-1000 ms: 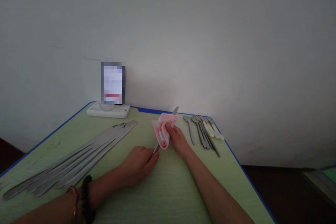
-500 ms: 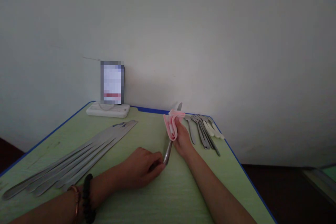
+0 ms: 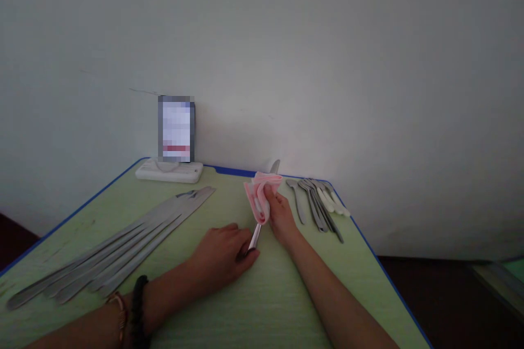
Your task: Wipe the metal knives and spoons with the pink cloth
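My left hand [image 3: 225, 251] grips the handle end of a metal table knife [image 3: 254, 237] near the middle of the table. The knife slants up and away from me, its blade tip showing beyond the cloth. Folded around the blade is a pink and white cloth [image 3: 262, 196], pinched in my right hand [image 3: 280, 215] with the thumb on top. The cloth hides the middle of the knife. To the left of my left hand, several metal table knives [image 3: 135, 234] lie fanned out on the table.
Several metal spoons [image 3: 313, 204], some with white handles, lie at the table's right edge. A lit phone [image 3: 177, 128] with a blurred screen stands on a white device [image 3: 168, 170] at the back left. The blue-edged green table [image 3: 286, 305] meets a white wall [image 3: 262, 65].
The cloth and my right hand have shifted slightly left and toward me along the knife. The knife's handle end has moved a little left, with my left hand still gripping it.
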Motion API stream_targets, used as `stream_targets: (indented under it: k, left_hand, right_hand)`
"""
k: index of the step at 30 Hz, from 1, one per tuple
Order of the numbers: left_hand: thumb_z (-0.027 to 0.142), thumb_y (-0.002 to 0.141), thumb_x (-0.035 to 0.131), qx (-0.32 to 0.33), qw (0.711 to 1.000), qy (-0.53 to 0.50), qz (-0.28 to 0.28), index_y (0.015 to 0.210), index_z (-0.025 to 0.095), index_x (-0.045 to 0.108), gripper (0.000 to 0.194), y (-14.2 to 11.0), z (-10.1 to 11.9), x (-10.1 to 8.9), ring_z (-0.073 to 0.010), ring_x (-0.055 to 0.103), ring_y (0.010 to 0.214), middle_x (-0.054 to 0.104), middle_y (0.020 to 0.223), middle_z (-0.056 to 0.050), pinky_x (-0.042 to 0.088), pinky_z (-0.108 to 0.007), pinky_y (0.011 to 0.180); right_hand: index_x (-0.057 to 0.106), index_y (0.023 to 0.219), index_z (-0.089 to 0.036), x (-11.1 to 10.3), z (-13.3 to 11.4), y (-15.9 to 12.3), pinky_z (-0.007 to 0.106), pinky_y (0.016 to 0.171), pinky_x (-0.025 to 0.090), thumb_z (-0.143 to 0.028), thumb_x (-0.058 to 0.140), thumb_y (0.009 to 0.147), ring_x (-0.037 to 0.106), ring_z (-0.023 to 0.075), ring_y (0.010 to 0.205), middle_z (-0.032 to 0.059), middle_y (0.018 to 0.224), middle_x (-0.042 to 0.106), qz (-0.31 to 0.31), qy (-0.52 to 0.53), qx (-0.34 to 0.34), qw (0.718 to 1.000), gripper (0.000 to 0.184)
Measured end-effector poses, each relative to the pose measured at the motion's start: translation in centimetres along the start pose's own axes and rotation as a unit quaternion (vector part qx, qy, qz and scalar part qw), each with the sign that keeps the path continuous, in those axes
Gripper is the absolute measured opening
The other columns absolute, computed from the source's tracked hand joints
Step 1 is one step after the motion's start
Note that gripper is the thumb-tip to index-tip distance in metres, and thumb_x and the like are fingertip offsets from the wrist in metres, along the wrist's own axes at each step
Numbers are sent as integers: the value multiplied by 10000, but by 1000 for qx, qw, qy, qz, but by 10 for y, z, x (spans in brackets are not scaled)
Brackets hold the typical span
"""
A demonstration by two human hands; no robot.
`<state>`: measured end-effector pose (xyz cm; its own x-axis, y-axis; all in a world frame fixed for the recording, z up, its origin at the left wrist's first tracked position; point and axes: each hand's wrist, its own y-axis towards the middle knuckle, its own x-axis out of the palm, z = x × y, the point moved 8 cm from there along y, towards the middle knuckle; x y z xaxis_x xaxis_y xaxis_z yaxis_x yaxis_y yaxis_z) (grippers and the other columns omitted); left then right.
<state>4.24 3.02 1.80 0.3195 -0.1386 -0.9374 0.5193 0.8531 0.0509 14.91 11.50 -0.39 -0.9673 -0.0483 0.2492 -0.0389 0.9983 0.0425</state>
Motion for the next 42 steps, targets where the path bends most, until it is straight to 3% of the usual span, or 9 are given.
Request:
stream_targets:
  k: [8, 12, 15, 20, 24, 31, 34, 38, 42]
  left_hand:
    - [355, 891, 393, 17, 1000, -1, 3, 748, 202, 519, 244, 0, -1, -6, -188, 532, 698, 573, 714, -31, 371, -278, 630]
    - [388, 918, 326, 28, 991, -131, -5, 699, 206, 456, 313, 0, -5, -5, -141, 477, 592, 517, 653, 9, 353, -245, 579]
    - [411, 931, 294, 31, 969, -245, -6, 685, 211, 425, 343, 1, -8, -6, -123, 459, 551, 486, 606, 35, 350, -226, 555]
    - [372, 925, 328, 5, 963, -270, 13, 685, 215, 421, 302, 3, -12, -7, -130, 475, 561, 507, 604, 34, 356, -237, 581]
    - [383, 931, 318, -3, 958, -284, 32, 691, 213, 433, 316, 4, -15, -8, -137, 481, 574, 509, 613, 32, 356, -243, 588]
    - [434, 928, 299, -57, 938, -330, 87, 642, 207, 453, 396, 5, -29, -13, -134, 436, 556, 452, 583, 41, 328, -239, 558]
    - [453, 922, 298, -73, 932, -342, 96, 643, 208, 458, 404, 6, -33, -13, -135, 429, 545, 446, 572, 45, 324, -238, 547]
    - [439, 911, 299, -82, 938, -325, 93, 630, 212, 449, 391, 8, -33, -12, -137, 430, 537, 451, 565, 42, 325, -243, 548]
    - [414, 895, 312, -79, 950, -292, 78, 633, 216, 438, 352, 8, -29, -11, -141, 450, 534, 466, 556, 39, 327, -247, 552]
  right_hand:
    - [637, 699, -189, -3, -5, 0, 255, 533, 354, -524, 691, 688, 446, 114, 536, -26, 599, 572, 39, 129, 17, 991, 340]
    - [654, 738, -193, -6, -7, 1, 253, 538, 395, -530, 731, 640, 474, 115, 544, -21, 629, 600, 53, 154, 11, 987, 359]
    - [635, 692, -189, -1, -4, -1, 249, 494, 382, -562, 697, 666, 432, 104, 491, -30, 568, 560, 13, 119, 28, 992, 379]
    - [580, 604, -171, 11, 3, -7, 229, 432, 287, -579, 693, 656, 370, 80, 441, -49, 486, 493, -79, 41, 44, 995, 427]
    - [561, 603, -173, 9, 9, -8, 208, 379, 244, -546, 706, 666, 343, 64, 390, -62, 450, 480, -62, 79, 84, 991, 405]
    - [655, 770, -166, -4, 5, 5, 226, 563, 513, -252, 637, 799, 607, 113, 582, -2, 685, 693, 26, 265, 81, 961, 93]
    - [656, 746, -170, -7, 9, 8, 232, 624, 533, -180, 513, 844, 635, 116, 624, 1, 685, 707, 26, 307, 96, 946, 174]
    - [664, 844, -179, -2, 2, 6, 310, 767, 540, -383, 467, 866, 666, 154, 769, 24, 817, 731, -36, 349, 86, 933, 284]
    - [654, 970, -202, 0, -10, 1, 351, 871, 505, -605, 492, 806, 645, 192, 967, 34, 965, 726, -39, 341, 43, 938, 465]
